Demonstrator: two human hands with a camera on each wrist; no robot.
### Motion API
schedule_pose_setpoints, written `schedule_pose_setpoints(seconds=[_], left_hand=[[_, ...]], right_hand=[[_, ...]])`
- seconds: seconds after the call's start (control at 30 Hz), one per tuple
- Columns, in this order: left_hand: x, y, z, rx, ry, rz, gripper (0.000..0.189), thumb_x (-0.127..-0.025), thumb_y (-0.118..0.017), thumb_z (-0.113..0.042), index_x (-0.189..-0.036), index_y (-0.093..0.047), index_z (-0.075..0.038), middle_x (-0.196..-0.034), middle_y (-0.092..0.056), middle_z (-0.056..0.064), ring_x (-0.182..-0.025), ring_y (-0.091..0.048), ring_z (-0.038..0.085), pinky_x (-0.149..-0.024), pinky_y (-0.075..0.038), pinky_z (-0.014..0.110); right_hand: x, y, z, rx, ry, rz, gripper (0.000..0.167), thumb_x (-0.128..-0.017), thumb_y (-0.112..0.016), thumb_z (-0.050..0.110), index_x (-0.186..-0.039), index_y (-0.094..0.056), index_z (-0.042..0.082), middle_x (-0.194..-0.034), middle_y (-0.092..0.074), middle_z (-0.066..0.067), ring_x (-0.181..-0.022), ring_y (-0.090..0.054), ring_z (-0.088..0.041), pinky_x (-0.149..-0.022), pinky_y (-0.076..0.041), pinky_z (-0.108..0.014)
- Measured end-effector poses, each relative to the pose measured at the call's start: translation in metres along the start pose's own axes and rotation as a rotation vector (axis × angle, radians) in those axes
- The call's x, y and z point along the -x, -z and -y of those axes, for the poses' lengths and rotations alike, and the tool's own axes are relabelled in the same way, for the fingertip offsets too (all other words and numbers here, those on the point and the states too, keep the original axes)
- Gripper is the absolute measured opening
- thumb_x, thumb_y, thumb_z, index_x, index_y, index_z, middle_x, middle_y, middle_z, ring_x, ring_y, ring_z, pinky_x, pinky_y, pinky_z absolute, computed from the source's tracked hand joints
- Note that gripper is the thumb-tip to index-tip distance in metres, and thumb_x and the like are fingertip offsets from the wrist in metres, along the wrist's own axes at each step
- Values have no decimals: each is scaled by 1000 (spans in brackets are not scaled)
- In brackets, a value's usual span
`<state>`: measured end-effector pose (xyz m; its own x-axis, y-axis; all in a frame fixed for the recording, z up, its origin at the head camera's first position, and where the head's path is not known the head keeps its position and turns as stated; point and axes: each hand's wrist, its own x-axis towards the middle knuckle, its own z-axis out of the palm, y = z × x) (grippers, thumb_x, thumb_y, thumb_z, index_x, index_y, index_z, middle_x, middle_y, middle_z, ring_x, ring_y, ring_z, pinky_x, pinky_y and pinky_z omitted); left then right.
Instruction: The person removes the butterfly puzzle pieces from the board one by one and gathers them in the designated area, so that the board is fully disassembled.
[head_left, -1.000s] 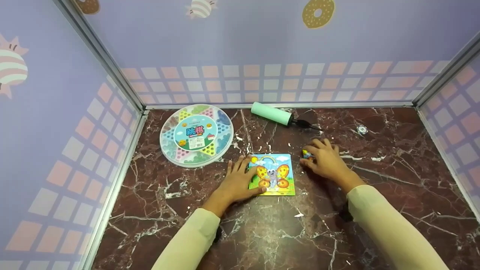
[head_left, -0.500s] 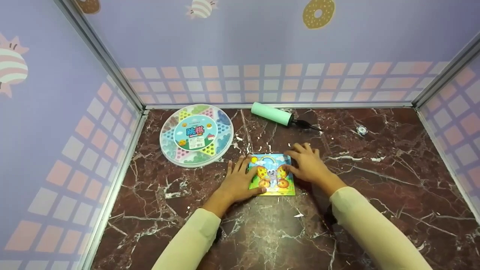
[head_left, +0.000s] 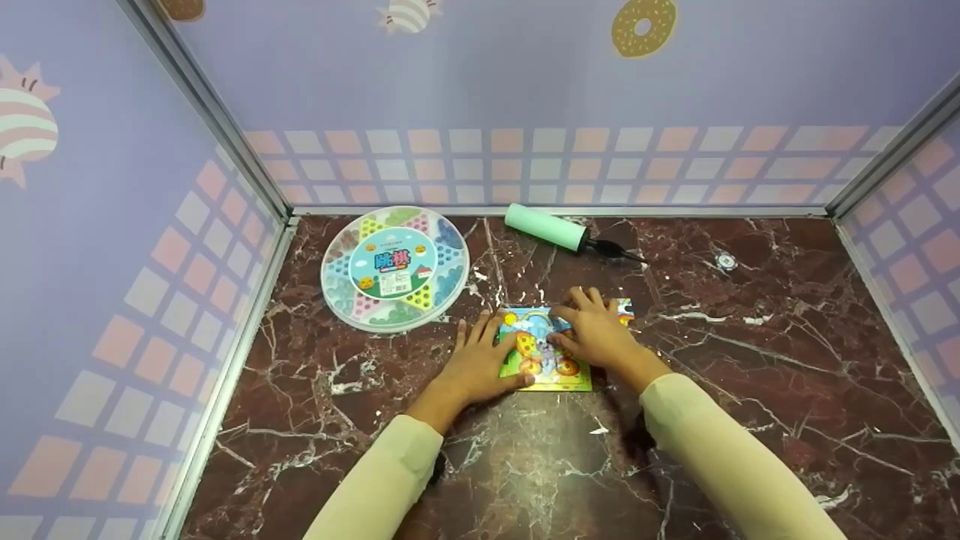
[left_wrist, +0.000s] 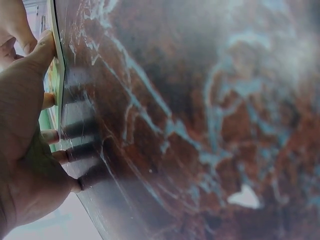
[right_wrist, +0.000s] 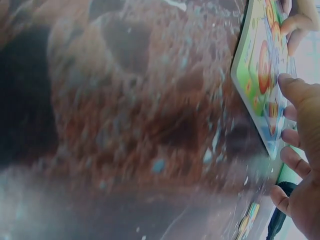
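A square picture board with a butterfly, rainbow and sun lies flat on the dark marbled surface. Over its left edge rests my left hand, fingers spread, thumb and index finger on the picture. My right hand touches the upper right part of the board, its bent fingers and thumb apart. Whether something small lies under those fingertips is hidden. A small colourful flat piece lies just right of the board, partly behind the right hand; the right wrist view shows it too.
A round, clear-lidded Chinese checkers set lies at the back left. A mint-green hand pump with a black nozzle sits near the back wall. Farther right is a small round white chip. Patterned walls stand at the back and both sides.
My right hand has moved left from beside the board onto its upper right part, uncovering the small piece that its fingers were over. My left hand has stayed in place.
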<state>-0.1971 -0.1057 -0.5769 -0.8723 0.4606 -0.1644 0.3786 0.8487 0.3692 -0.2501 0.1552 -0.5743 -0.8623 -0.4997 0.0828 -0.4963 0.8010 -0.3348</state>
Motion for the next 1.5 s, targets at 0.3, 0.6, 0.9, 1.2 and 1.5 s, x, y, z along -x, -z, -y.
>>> schedule_pose_setpoints(seconds=[0.3,0.6,0.9,1.2,1.5], left_hand=[[-1,-2,1,28,-3,5,85,-102,-64,-71,-168,-46,-20,-185,-15,20,-173,-8,47,-137,-3,75],[-1,0,-1,4,-4,12,85,-102,-61,-74,-168,-46,-22,-185,-16,21,-173,-9,47,-137,-3,75],[-2,0,0,18,8,20,85,-102,-62,-73,-168,-46,-22,-185,-15,20,-174,-7,46,-137,-2,74],[-2,0,-2,-3,20,23,86,-101,-60,-77,-167,-47,-24,-186,-16,18,-174,-9,44,-138,-3,72],[-3,0,-2,-10,20,21,84,-100,-61,-78,-162,-51,-23,-183,-23,20,-173,-10,45,-137,-4,73]], right_hand=[[-7,-4,11,22,3,5,37,-105,-78,39,-133,-77,16,-138,-60,-13,-129,-54,-40,-98,-48,-71],[-12,-3,21,45,-24,57,45,-106,-75,40,-144,-73,15,-145,-58,-17,-135,-52,-44,-102,-46,-72],[-15,-1,26,39,-29,73,43,-106,-76,38,-142,-72,15,-147,-57,-18,-137,-51,-45,-104,-45,-73],[-19,-1,32,36,-69,108,40,-106,-76,34,-139,-72,13,-138,-56,-15,-133,-49,-42,-101,-44,-70],[-20,-4,39,24,-68,114,35,-106,-76,28,-136,-74,9,-141,-57,-16,-135,-47,-42,-103,-45,-75]])
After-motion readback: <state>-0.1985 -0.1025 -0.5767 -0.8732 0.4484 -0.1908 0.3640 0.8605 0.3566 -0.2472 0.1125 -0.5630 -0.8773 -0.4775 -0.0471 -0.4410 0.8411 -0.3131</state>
